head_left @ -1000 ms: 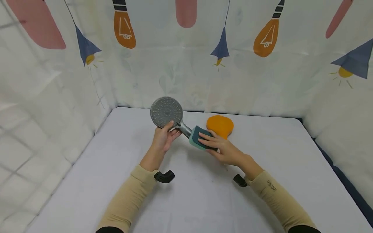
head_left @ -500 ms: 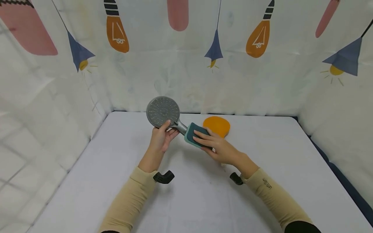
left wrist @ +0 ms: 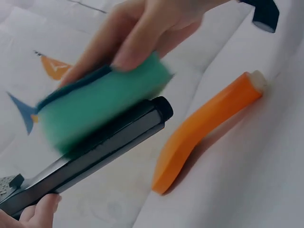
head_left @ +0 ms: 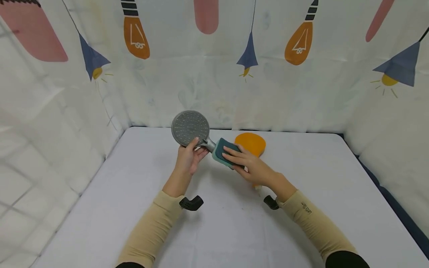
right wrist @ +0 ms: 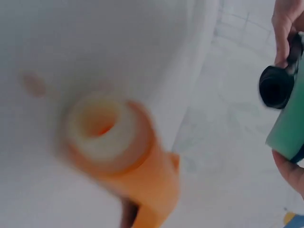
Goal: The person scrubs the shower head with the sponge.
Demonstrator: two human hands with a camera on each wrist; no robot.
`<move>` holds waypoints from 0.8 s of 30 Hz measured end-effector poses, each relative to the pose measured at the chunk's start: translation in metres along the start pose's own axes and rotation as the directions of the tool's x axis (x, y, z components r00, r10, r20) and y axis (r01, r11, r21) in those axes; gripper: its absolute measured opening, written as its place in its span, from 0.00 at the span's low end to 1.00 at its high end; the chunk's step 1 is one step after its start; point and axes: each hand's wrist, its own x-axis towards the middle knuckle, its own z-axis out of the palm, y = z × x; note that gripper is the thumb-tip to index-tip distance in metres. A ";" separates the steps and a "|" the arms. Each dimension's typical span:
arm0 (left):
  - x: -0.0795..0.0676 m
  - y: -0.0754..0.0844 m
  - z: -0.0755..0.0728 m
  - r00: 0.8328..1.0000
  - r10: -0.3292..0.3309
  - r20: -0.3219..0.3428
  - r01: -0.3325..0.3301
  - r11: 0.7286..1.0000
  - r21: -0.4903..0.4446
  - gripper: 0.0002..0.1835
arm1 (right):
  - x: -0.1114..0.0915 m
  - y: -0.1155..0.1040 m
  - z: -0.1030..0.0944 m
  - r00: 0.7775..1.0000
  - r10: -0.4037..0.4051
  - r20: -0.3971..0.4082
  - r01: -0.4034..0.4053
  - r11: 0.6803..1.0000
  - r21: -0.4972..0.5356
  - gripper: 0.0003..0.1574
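Observation:
A grey shower head (head_left: 190, 128) is held above the table, its nozzle face turned toward the head camera. My left hand (head_left: 187, 160) grips it at the neck, thumb on the front. In my right hand (head_left: 253, 166) is a teal sponge (head_left: 223, 152) with a darker scouring side, pinched between thumb and fingers. Its soft green side lies along the handle (left wrist: 118, 147), seen in the left wrist view. Below the right hand, on the table, lies an orange shower head (head_left: 250, 143) whose pale hollow end (right wrist: 102, 128) shows in the right wrist view.
The table (head_left: 214, 230) has a white cover. White fabric walls (head_left: 214, 82) printed with lamps and bulbs stand at the back and sides. Black wrist cameras (head_left: 191, 203) sit on both sleeves.
The sponge has slid a little along the handle toward the shower head's face. The left hand keeps its grip on the neck. The head view has shifted slightly.

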 end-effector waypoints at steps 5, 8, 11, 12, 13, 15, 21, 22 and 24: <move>0.001 0.009 -0.006 0.998 0.058 -0.017 -0.060 0.993 -0.098 0.31 | -0.021 0.009 -0.008 0.999 0.046 -0.021 -0.043 0.990 0.134 0.33; 0.002 0.010 -0.007 0.997 0.074 -0.011 -0.075 0.989 -0.124 0.32 | -0.023 0.013 -0.008 0.996 0.058 -0.064 -0.045 0.981 0.188 0.33; 0.002 0.006 -0.004 0.998 0.060 -0.009 -0.061 0.990 -0.131 0.32 | -0.016 0.012 -0.004 0.994 0.030 -0.104 -0.014 0.988 0.151 0.32; 0.002 0.004 -0.002 0.999 0.053 -0.012 -0.054 0.991 -0.125 0.32 | -0.013 0.012 -0.002 0.993 0.016 -0.114 -0.003 0.993 0.118 0.32; 0.002 0.002 -0.001 0.999 0.045 -0.014 -0.046 0.992 -0.117 0.32 | -0.009 0.010 0.000 0.992 0.004 -0.123 0.006 0.996 0.087 0.32; 0.001 -0.004 0.003 0.999 0.031 -0.015 -0.033 0.995 -0.092 0.31 | -0.003 0.007 0.004 0.991 -0.011 -0.133 0.016 0.999 0.032 0.32; -0.002 -0.019 0.009 1.000 -0.010 0.005 0.010 0.999 -0.037 0.29 | 0.009 -0.002 0.007 0.993 0.048 -0.111 -0.046 0.999 0.018 0.31; -0.003 -0.019 0.009 1.000 -0.013 0.007 0.013 0.999 -0.035 0.28 | 0.010 -0.003 0.006 0.993 0.068 -0.095 -0.064 0.997 0.035 0.31; -0.005 -0.019 0.010 1.000 -0.011 0.007 0.011 0.999 -0.031 0.28 | 0.011 -0.004 0.002 0.992 0.117 -0.045 -0.113 0.990 0.082 0.31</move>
